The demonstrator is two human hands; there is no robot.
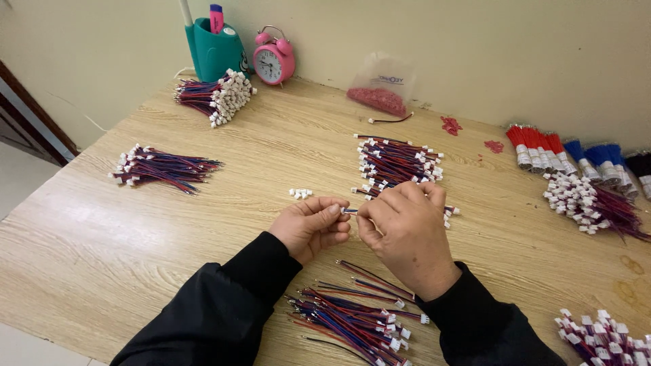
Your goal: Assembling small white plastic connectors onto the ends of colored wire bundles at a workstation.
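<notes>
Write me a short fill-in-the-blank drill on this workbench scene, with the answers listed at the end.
1. The left hand and right hand pinch a small connector piece ____ them.
2. The alarm clock by the wall is ____ in colour.
3. The teal holder stands to the ____ of the alarm clock.
4. The plastic bag against the wall holds small ____ parts.

Missing words: between; pink; left; red

My sleeves (224, 305) black; wire bundles (163, 167) red-blue with white plugs; clock (272, 59) pink; pen holder (213, 49) teal; table (102, 230) light wood grain.
</notes>
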